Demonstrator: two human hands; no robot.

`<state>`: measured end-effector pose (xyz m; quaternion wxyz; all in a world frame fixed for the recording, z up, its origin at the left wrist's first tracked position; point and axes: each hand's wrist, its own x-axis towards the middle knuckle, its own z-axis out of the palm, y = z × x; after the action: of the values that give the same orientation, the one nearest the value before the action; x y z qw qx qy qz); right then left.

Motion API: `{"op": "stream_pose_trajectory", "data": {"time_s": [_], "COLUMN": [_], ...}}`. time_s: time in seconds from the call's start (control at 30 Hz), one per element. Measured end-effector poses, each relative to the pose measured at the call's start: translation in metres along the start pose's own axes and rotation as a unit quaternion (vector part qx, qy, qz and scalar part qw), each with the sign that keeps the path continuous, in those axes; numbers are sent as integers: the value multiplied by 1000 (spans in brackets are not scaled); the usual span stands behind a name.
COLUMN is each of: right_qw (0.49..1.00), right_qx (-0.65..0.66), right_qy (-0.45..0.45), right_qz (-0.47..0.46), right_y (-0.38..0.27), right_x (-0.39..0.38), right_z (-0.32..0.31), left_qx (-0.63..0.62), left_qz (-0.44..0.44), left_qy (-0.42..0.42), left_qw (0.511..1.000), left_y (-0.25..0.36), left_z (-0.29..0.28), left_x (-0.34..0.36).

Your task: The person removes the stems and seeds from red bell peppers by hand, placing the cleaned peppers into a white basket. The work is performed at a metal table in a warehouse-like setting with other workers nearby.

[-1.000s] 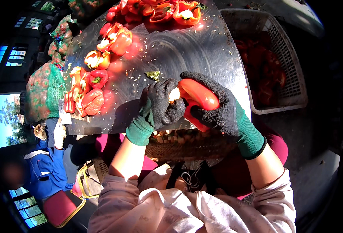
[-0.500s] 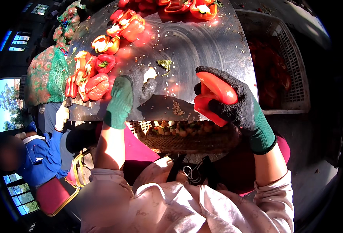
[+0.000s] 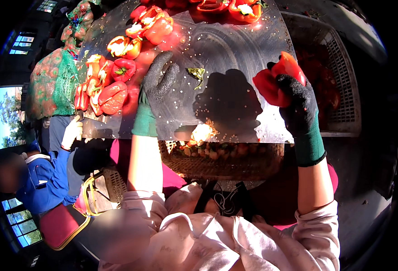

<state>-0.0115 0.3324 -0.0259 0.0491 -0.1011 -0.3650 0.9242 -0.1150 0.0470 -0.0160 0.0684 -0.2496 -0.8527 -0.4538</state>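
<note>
Below the near edge of a sunlit, scuffed metal tabletop (image 3: pixel 235 49), a brown lattice-sided basket (image 3: pixel 221 171) holds a jumble of pale and reddish scraps (image 3: pixel 212 151). A whitish, knobbly pepper core (image 3: pixel 202 133) glows at that edge amid tiny pale seeds; whether it touches the metal cannot be told. The right hand (image 3: pixel 298 101), in a glove of crinkled black coating with a green knit cuff, curls thumb and fingers around a glossy, curved red pepper (image 3: pixel 289 67), held near the tabletop's right edge. The left hand (image 3: pixel 158 83), gloved alike, is spread over the left half, thumb and fingers apart. A crumpled green leaf (image 3: pixel 197 76) lies between the hands, closer to the left. Along the left edge, smooth and wrinkled peppers (image 3: pixel 113 97) huddle, some cut to bare pale insides. Beside the right edge, a slotted plastic crate (image 3: pixel 347 86) holds red pieces (image 3: pixel 318 90) in shadow. Shiny, hollow halves (image 3: pixel 244 17) line the far edge. Past the left edge, a green mesh sack (image 3: pixel 63 86) bulges with round, reddish contents.
</note>
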Motion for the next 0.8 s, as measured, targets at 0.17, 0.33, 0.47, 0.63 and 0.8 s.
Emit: {"op": "stream_pose_trajectory", "data": {"time_s": [0.17,0.33,0.47,0.63,0.8], "right_qw": [974,961,998,990,988], "right_qx": [121,-225,-29,-75,-79], "right_qy": [-21,11,46,102,129], "right_qz": [-191,-160,-26,-57,-37], "right_y": [-58,-32,-35,-40,-50], "right_x": [-4,1,-18,-27,-29], "right_z": [-47,-27,3,4,11], "left_qx": [10,-86,-172,-93,3], "left_qz": [163,171,120,-84,86], "left_qy": [-147,-259,-374,-254,-74], "left_qw": [976,947,903,959,994], "left_y": [-43,8,25,32,-1], "left_z": [50,52,33,40,77], "left_x": [15,-74,-92,-6,135]}}
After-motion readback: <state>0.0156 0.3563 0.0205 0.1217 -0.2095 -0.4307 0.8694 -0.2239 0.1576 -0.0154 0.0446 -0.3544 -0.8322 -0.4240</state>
